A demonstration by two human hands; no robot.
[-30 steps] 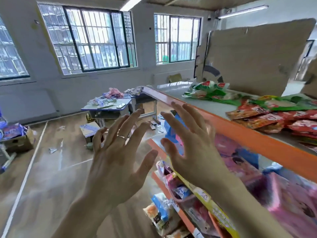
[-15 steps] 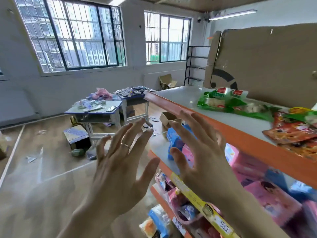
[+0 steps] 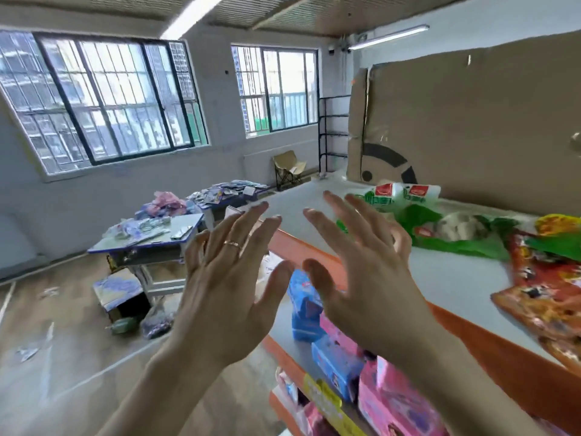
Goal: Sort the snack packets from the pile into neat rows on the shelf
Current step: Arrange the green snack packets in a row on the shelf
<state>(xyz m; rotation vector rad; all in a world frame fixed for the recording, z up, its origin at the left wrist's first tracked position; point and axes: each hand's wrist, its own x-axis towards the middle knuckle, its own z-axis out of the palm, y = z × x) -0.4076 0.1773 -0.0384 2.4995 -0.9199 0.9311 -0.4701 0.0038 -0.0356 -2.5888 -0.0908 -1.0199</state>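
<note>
The left grip and right grip are raised with fingers spread, holding nothing. The snack packets lie piled on the shelf top, right of the right grip and farther back.

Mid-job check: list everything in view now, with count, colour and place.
top shelf: one, white with orange edge, right
green packets: several, green, far end of top shelf
red packets: several, red-orange, top shelf, near right
cardboard sheet: one, brown, behind top shelf
blue packs: a few, blue, lower shelf
pink boxes: several, pink, lower shelves
tables: two, blue-edged, mid-room, piled with packets
folding chair: one, beige, far wall
windows: two, dark-framed, far walls
left hand: one, open, empty, raised
right hand: one, open, empty, raised beside it
</note>
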